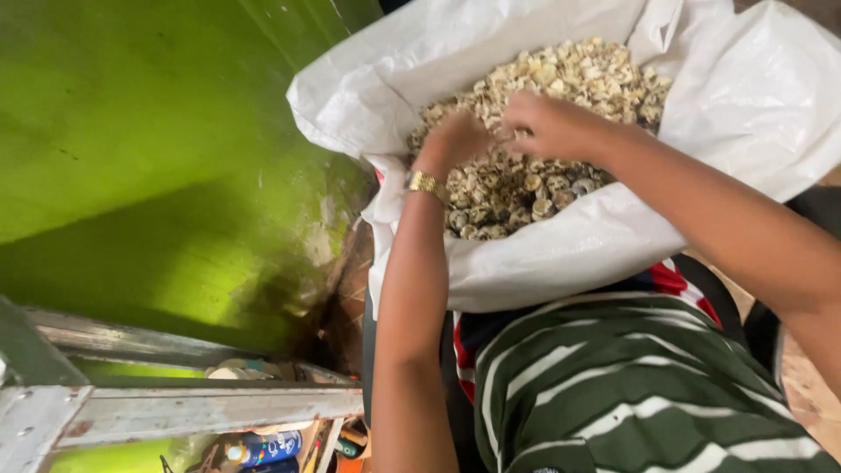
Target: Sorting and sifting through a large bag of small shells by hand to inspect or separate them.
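A large white woven sack [561, 254] stands open in front of me, filled with several small pale, shell-like pieces [578, 79]. My left hand [455, 140], with a gold watch [427, 183] on its wrist, reaches down into the pile with its fingers curled among the pieces. My right hand [547, 123] rests on the pile just beside it, fingers bent into the pieces. The two hands nearly touch. The fingertips of both are partly buried, so what each one grips is hidden.
A bright green wall [149, 149] runs along the left. Below it sits a worn grey metal frame [175, 407] with small bottles and clutter [263, 448] underneath. My green-and-white striped shirt [631, 394] fills the lower right.
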